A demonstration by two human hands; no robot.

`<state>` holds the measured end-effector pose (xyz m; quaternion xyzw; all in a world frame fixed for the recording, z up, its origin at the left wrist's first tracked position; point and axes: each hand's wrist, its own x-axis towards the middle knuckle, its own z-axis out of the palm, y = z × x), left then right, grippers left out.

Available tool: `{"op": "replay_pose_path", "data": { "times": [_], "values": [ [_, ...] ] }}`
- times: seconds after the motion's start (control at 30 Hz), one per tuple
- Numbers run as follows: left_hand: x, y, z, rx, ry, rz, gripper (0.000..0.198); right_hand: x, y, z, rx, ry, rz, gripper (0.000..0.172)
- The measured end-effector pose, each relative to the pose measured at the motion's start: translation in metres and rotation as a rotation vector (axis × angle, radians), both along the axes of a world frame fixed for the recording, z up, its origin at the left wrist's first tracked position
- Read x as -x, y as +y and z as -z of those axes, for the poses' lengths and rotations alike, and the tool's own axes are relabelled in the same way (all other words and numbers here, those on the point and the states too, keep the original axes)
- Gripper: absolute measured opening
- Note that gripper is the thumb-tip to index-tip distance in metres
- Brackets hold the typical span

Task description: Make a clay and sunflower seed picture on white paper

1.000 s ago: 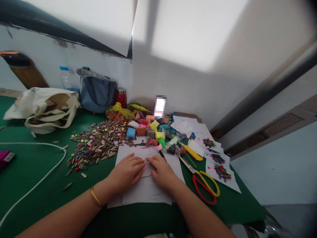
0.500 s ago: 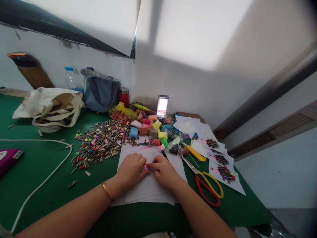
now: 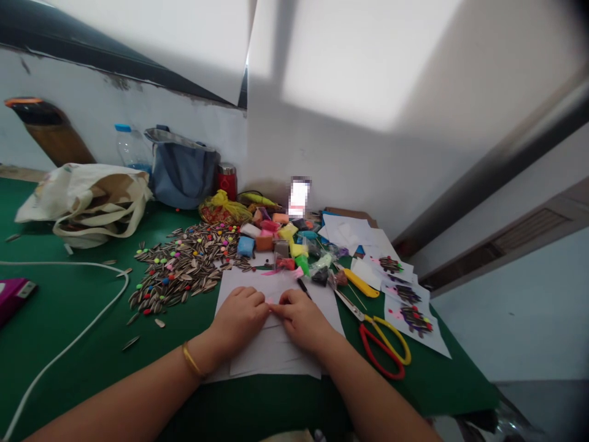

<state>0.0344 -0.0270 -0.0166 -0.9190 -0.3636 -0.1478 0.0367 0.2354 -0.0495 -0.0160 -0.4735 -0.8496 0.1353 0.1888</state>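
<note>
— Where do we stand with the clay?

— We are shaping it. Our left hand (image 3: 242,316) and right hand (image 3: 301,316) meet over the middle of the white sheet (image 3: 276,359), fingers curled and tips pinched together on a small pink piece (image 3: 271,301). It is mostly hidden; only a sliver shows between the tips.

— And the rest?

— The sunflower seeds (image 3: 184,267) lie left of the sheet, the clay blocks (image 3: 271,236) beyond its far edge, and the scissors (image 3: 384,344) just off its right edge.

— What does the next move call for?

— A light touch, we judge. The piece is tiny and soft, so pressing or rolling it needs both sets of fingertips kept close, and the sheet must not slide.

— Has anything changed?

— A second ago we had our fingers flatter on the sheet. Now they are bunched on the piece, which showed more plainly half a second back. Everything around the sheet lies as it did.
</note>
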Motion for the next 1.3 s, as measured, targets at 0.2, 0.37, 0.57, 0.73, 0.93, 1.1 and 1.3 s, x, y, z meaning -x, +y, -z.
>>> {"op": "replay_pose_path", "data": {
  "times": [0.2,0.37,0.57,0.73,0.93,1.1,1.3],
  "values": [
    [0.005,0.003,-0.008,0.117,-0.065,-0.034,0.018,-0.001,0.001,0.002,-0.029,0.014,-0.014,0.033],
    [0.008,0.005,-0.007,0.219,-0.168,-0.066,0.015,-0.004,-0.001,-0.002,-0.018,0.012,-0.039,0.047],
    [0.010,0.009,-0.003,0.273,-0.230,-0.066,0.010,-0.009,-0.001,-0.007,0.011,0.003,-0.091,0.054],
    [0.011,0.009,-0.003,0.292,-0.241,-0.061,0.009,-0.004,-0.001,-0.007,-0.023,-0.052,-0.075,0.045],
    [0.011,0.008,-0.005,0.300,-0.246,-0.064,0.010,-0.008,-0.002,-0.009,-0.007,-0.027,-0.098,0.049],
    [0.011,0.008,-0.004,0.287,-0.257,-0.060,0.009,-0.009,-0.002,-0.010,-0.016,-0.034,-0.129,0.047],
    [0.012,0.011,-0.003,0.292,-0.259,-0.061,0.009,-0.004,-0.003,-0.011,-0.041,-0.107,-0.099,0.044]
  ]
}}
